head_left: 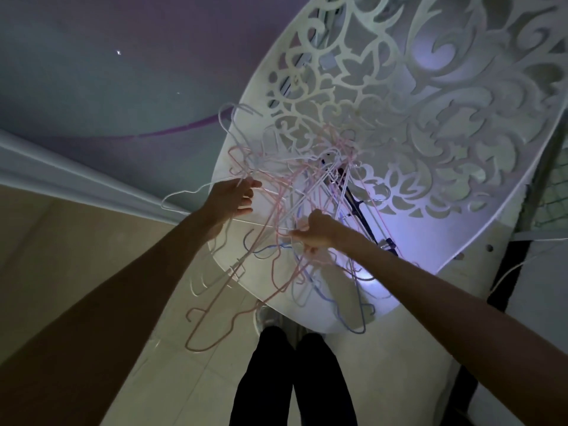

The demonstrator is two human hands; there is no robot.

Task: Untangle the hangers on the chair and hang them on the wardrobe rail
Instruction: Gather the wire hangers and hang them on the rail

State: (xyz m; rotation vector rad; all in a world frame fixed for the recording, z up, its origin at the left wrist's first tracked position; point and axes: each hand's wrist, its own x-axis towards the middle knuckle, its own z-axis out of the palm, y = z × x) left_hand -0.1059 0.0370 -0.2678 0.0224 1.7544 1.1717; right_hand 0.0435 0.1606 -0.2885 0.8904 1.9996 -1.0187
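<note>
My left hand (232, 198) pinches a white wire at ten o'clock of the tangled hangers (285, 216), and my right hand (313, 230), just beside it at four o'clock, grips a cluster of pink and white wires, the whole knot lifted before a white carved panel (430, 103). Pulling the hands apart could, I judge, tighten the snagged hooks or shake loose hangers onto the floor (190, 379). Dim light blurs which wire belongs to which hanger, and I see no chair or rail.

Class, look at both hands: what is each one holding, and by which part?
Both hold the tangle of hangers. Left hand grips white wires at its left edge; right hand pinches strands near the middle. Exact parts cannot be told.
</note>
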